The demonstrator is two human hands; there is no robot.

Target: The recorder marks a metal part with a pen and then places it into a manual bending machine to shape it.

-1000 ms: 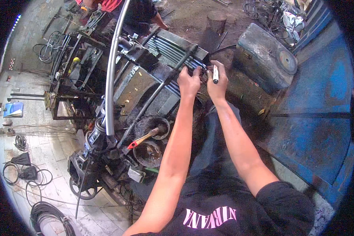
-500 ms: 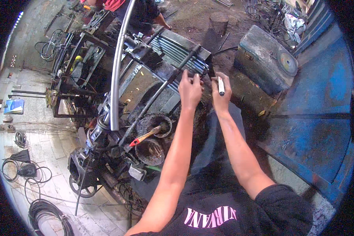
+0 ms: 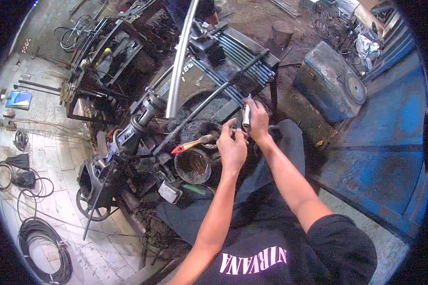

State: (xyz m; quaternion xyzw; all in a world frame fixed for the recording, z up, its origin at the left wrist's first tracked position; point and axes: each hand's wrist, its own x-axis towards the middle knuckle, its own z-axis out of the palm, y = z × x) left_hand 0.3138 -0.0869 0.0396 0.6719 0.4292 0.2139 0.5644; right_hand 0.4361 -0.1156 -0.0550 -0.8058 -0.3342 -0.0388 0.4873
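My right hand (image 3: 257, 122) is closed round a white marker pen (image 3: 246, 115), held just past the near ends of several thin metal rods (image 3: 233, 90). Below it and to its left is my left hand (image 3: 232, 148), its fingers curled in; what they hold, if anything, is too small to make out. Beside the left hand, a paintbrush (image 3: 188, 144) with a red-tipped handle lies across the top of a round, dirty pan (image 3: 192, 166). More rods (image 3: 240, 57) lie side by side on the dark metal frame further off.
A curved shiny pipe (image 3: 179, 66) rises across the left of the machine (image 3: 138, 123). On the right stand a worn metal box (image 3: 325, 78) with a disc on it and blue panels (image 3: 380, 166). Coiled black cable (image 3: 45, 249) lies on the tiled floor. Another person (image 3: 190, 9) is at the far side.
Both hands have drawn back from the rods toward me, the left further down by the pan. The marker stays in the right hand. The whole view has shifted.
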